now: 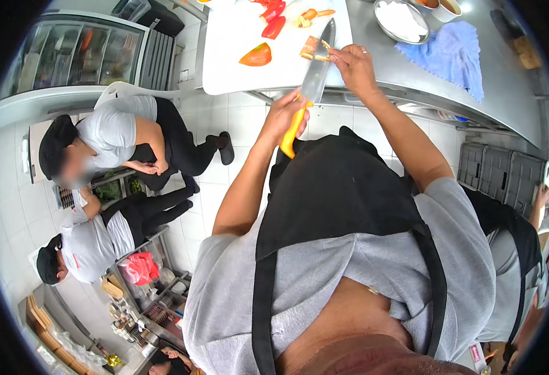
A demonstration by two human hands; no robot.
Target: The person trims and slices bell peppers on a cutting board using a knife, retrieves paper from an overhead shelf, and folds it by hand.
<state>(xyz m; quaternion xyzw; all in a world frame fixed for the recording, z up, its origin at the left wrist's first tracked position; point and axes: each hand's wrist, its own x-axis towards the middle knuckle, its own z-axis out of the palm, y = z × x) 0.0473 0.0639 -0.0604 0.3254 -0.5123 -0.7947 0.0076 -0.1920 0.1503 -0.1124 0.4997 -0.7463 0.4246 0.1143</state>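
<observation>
Grey short-sleeved shirt (343, 256) and black apron (337, 187) up close, kitchen knife held over white board.

Gripping yellow-handled steel knife (312, 78) in left hand (282, 117), fingers closed around handle, blade angled up across board. Pinching small yellowish strip (326, 45) beside blade with right hand (352, 67); can't tell if touching steel. Just beyond, brown layered block (310, 47) by blade, on white cutting board (230, 72). Farther out on board: orange-red wedge (255, 55), red pieces (274, 27). Off to right, on steel counter (395, 69): metal bowl with white contents (402, 24), rumpled blue cloth (452, 55).
</observation>
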